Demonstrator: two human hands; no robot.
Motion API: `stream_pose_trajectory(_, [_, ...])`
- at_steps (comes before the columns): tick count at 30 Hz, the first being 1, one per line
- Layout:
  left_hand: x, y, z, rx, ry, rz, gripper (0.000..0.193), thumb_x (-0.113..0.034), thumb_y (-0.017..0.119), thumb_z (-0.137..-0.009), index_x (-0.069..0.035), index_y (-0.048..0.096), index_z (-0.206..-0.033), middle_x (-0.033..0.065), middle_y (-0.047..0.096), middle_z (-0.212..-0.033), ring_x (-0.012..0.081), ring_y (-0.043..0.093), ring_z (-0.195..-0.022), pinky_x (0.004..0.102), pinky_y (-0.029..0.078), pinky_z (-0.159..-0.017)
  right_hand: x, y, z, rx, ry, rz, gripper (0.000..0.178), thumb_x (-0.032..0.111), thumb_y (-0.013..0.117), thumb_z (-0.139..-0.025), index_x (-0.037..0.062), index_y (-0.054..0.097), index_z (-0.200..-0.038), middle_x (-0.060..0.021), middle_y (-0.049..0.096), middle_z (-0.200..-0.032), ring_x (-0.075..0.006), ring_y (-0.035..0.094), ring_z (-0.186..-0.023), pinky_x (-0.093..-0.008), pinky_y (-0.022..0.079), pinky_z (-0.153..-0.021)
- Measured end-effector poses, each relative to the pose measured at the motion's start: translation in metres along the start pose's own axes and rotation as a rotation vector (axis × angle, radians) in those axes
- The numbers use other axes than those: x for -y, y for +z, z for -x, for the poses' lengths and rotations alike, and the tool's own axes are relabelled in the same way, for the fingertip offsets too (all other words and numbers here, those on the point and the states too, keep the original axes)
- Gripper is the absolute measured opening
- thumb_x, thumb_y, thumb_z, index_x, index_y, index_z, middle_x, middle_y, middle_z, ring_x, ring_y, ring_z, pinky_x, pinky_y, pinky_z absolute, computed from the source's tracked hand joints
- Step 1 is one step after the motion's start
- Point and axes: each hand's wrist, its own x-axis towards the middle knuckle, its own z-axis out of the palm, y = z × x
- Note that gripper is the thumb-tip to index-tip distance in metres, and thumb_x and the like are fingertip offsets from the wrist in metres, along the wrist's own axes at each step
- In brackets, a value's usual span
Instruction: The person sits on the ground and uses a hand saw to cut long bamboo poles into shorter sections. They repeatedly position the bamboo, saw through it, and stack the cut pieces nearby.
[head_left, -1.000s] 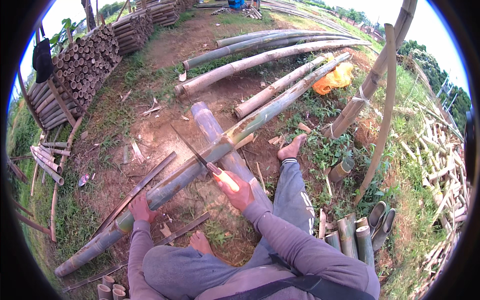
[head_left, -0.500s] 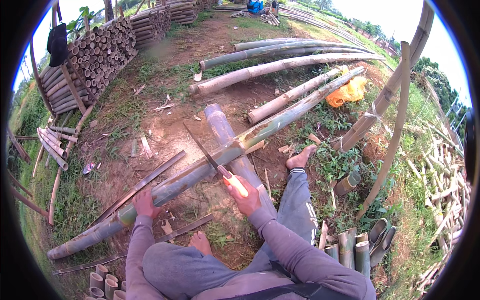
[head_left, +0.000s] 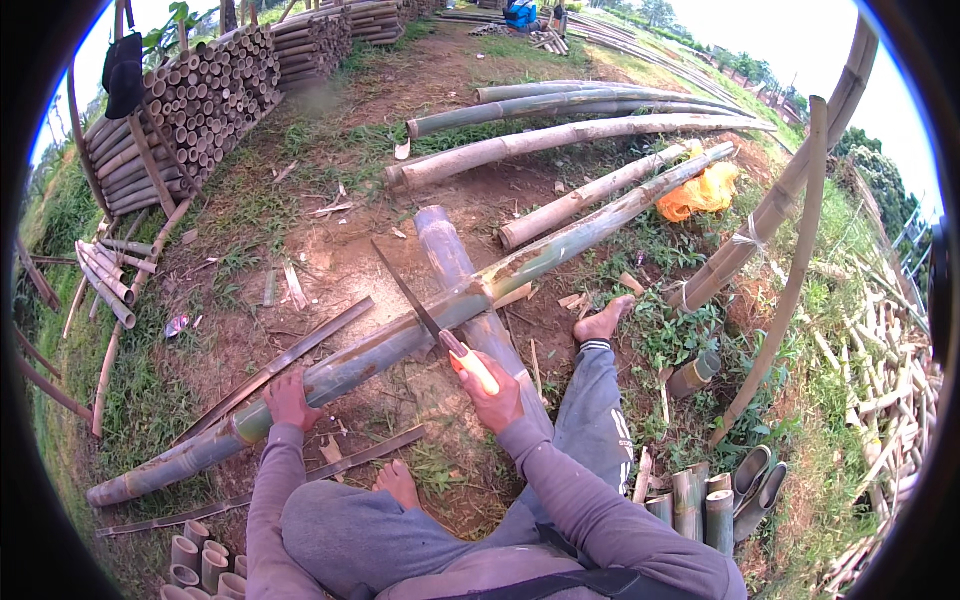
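Note:
A long green bamboo pole slants from the lower left to the upper right, resting across a thicker bamboo log. My left hand grips the pole left of the log, with the thumb toward me. In my right hand is a handsaw, its orange handle closed in my fingers. The dark, narrow blade points away to the upper left and crosses over the pole, just left of the log. Whether its teeth have cut into the bamboo I cannot tell.
Split bamboo strips lie beside the pole, and pale sawdust and chips cover the soil. Past the log are several long bamboo poles and an orange net bag. Cut bamboo pieces stand at the lower right; stacked bamboo rises far left.
The whole view has shifted slightly. My left hand stays on the bamboo pole, and the handsaw in my right hand keeps nearly the same place across it.

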Motion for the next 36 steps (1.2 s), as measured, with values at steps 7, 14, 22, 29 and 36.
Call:
stream_pose_trajectory(7, [-0.004, -0.004, 0.000, 0.024, -0.010, -0.011, 0.112, -0.042, 0.097, -0.063, -0.017, 0.045, -0.159, 0.0102, 0.057, -0.150, 0.0290, 0.047, -0.145, 0.0525, 0.024, -0.126, -0.004, 0.000, 0.000, -0.020, -0.030, 0.032, 0.044, 0.024, 0.078, -0.099, 0.0003, 0.067, -0.134, -0.0155, 0.075, -0.121, -0.0225, 0.073, -0.111, -0.0346, 0.057, -0.095])
stream_pose_trajectory(14, [0.001, 0.000, 0.000, 0.000, -0.004, -0.004, 0.111, -0.040, 0.096, -0.062, -0.016, 0.046, -0.158, 0.0100, 0.057, -0.149, 0.0295, 0.048, -0.144, 0.0514, 0.024, -0.126, -0.003, 0.000, 0.001, 0.007, 0.046, 0.014, 0.046, 0.024, 0.078, -0.100, -0.0036, 0.066, -0.135, -0.0155, 0.073, -0.126, -0.0211, 0.069, -0.116, -0.0333, 0.054, -0.101])
stream_pose_trajectory(22, [-0.002, -0.002, 0.000, 0.005, 0.001, 0.013, 0.110, -0.038, 0.097, -0.061, -0.017, 0.047, -0.157, 0.0090, 0.058, -0.148, 0.0287, 0.048, -0.144, 0.0512, 0.025, -0.125, -0.009, -0.001, 0.000, -0.023, -0.039, 0.045, 0.046, 0.028, 0.078, -0.099, 0.0019, 0.067, -0.135, -0.0173, 0.076, -0.119, -0.0252, 0.075, -0.110, -0.0362, 0.058, -0.093])
stream_pose_trajectory(29, [0.004, 0.005, -0.003, 0.013, 0.001, 0.006, 0.116, -0.038, 0.097, -0.061, -0.019, 0.041, -0.160, 0.0089, 0.055, -0.148, 0.0318, 0.047, -0.143, 0.0556, 0.025, -0.125, -0.009, 0.000, 0.000, -0.020, -0.036, 0.053, 0.046, 0.028, 0.078, -0.099, 0.0030, 0.067, -0.135, -0.0169, 0.076, -0.119, -0.0249, 0.075, -0.109, -0.0361, 0.058, -0.092])
stream_pose_trajectory(36, [0.000, 0.003, -0.003, 0.008, -0.001, -0.011, 0.110, -0.039, 0.095, -0.063, -0.018, 0.045, -0.159, 0.0083, 0.057, -0.148, 0.0297, 0.048, -0.143, 0.0531, 0.025, -0.125, -0.003, -0.002, 0.000, -0.002, 0.007, 0.003, 0.045, 0.028, 0.078, -0.099, 0.0029, 0.067, -0.135, -0.0155, 0.076, -0.119, -0.0230, 0.074, -0.108, -0.0353, 0.058, -0.092])
